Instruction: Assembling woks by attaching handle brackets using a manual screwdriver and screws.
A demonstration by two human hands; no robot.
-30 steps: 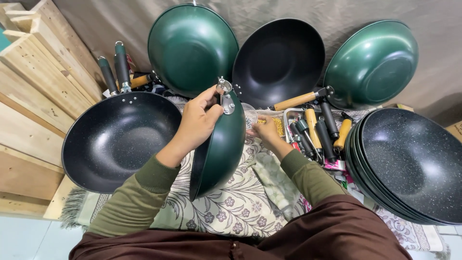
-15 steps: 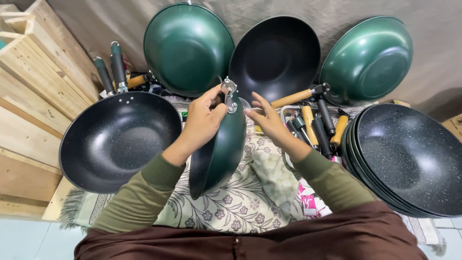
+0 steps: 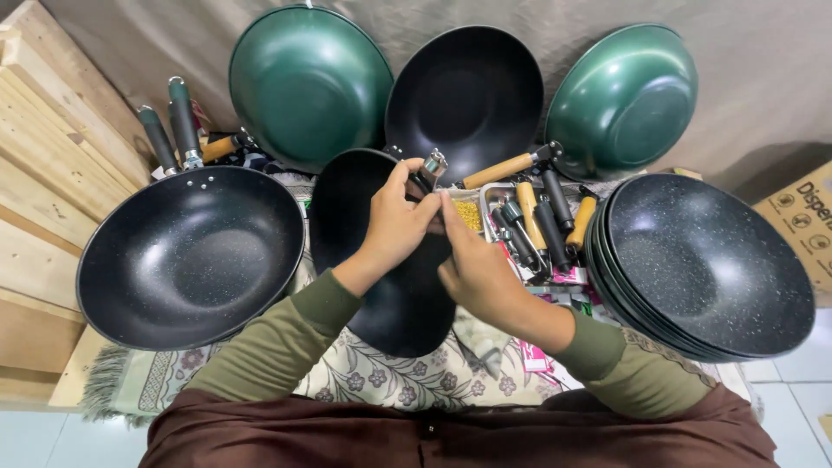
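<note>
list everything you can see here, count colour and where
held wok: 1, black inside, centre, over the mat, metal handle bracket at its top rim
finished wok: 1, black speckled, left, handle fitted
stacked woks: several, black speckled, right
leaning woks: 3, green, black, green, against the backdrop
loose handles: several, black and wooden, in a tray right of centre
floral mat: 1, cream, under the work
wooden planks: stack, pale, far left
cardboard box: 1, brown, right edge
left hand: grip on the bracket
right hand: fingertips at the bracket, over the wok
</note>
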